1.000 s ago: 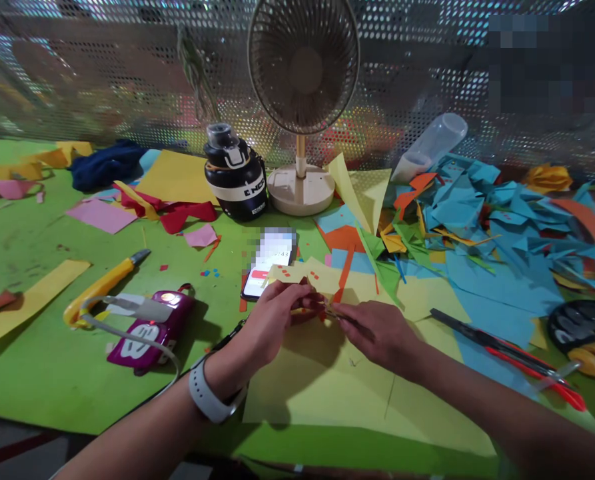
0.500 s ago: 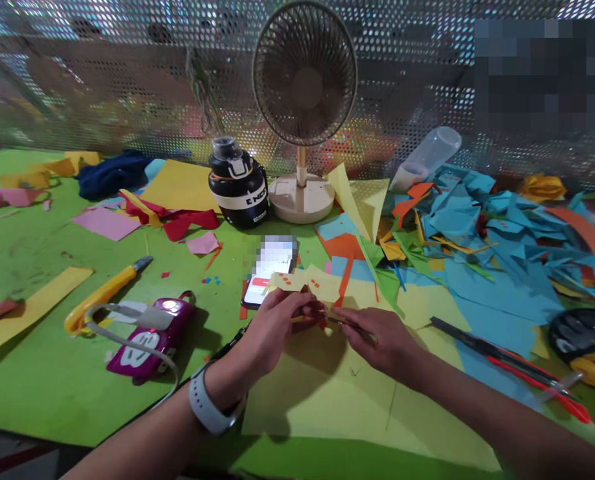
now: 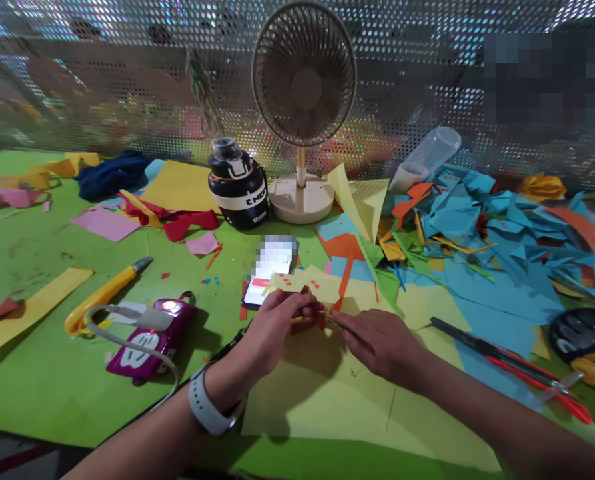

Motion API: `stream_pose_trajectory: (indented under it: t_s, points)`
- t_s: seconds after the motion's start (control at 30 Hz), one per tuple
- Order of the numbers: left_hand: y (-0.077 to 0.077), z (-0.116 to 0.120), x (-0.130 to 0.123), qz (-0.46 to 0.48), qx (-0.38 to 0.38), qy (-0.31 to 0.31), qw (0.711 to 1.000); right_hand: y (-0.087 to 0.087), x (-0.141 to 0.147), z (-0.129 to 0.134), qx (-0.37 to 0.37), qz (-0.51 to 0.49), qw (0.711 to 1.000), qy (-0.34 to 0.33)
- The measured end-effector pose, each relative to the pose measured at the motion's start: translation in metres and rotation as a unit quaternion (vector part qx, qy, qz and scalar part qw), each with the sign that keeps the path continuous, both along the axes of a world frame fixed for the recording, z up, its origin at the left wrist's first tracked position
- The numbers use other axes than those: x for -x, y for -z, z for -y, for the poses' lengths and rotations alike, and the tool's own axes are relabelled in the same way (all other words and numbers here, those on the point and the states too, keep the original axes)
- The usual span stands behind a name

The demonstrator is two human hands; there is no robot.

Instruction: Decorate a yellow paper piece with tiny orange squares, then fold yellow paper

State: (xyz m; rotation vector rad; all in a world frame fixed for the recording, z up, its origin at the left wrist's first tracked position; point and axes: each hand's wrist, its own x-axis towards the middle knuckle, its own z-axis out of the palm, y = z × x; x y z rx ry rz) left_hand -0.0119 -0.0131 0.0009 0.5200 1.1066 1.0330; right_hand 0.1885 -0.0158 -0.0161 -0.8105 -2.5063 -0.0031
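Note:
Over a pale yellow sheet (image 3: 322, 407) my two hands meet, fingertips almost touching. My left hand (image 3: 277, 327), with a white watch band on its wrist, is closed on a small red piece (image 3: 322, 317), which looks like paper and is mostly hidden by the fingers. My right hand (image 3: 384, 340) pinches a slim tan tool (image 3: 336, 319) whose tip points at the red piece; its exact kind is too small to tell. Just beyond the hands, several tiny orange-red bits (image 3: 315, 284) lie on yellow paper. A lit phone (image 3: 272, 267) lies behind my left hand.
To the left are a purple device (image 3: 152, 337) with a cable and a yellow cutter (image 3: 102, 297). A black bottle (image 3: 237, 193) and a fan (image 3: 302, 200) stand at the back. On the right lie a black-and-red tool (image 3: 507, 360) and heaped blue paper scraps (image 3: 457, 207).
My right hand has shifted very slightly, with its fingers a little closer around the slim tool. My left hand and the things on the table look the same.

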Motion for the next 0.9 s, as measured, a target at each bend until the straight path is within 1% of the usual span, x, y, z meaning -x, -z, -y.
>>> stream_pose_trajectory:
  t_s: [0.13, 0.27, 0.37, 0.7, 0.77, 0.9]
  points:
    - [0.0007, -0.0002, -0.0001, 0.001, 0.004, -0.001, 1.0, -0.0002, -0.0006, -0.0003, 0.001, 0.004, 1.0, 0.003]
    - [0.0008, -0.0002, -0.0007, -0.002, 0.003, -0.005, 1.0, -0.0011, -0.0012, -0.0017, 0.034, 0.018, 0.999, 0.009]
    - [0.0006, -0.0001, -0.0007, 0.0, -0.002, 0.004, 1.0, -0.0031, -0.0013, -0.0023, 0.053, 0.024, 0.998, 0.006]
    - [-0.0014, 0.0006, -0.0006, 0.003, 0.001, 0.006, 1.0, 0.0001, -0.004, -0.0035, 0.035, 0.041, 0.998, -0.015]
    - [-0.0011, 0.0006, -0.0003, 0.002, -0.002, 0.007, 1.0, 0.0002, -0.0044, -0.0041, 0.039, 0.043, 0.998, -0.018]
    - [-0.0006, 0.0004, -0.0002, -0.001, 0.0, 0.001, 1.0, -0.001, -0.0043, -0.0041, 0.064, 0.053, 0.997, -0.004]
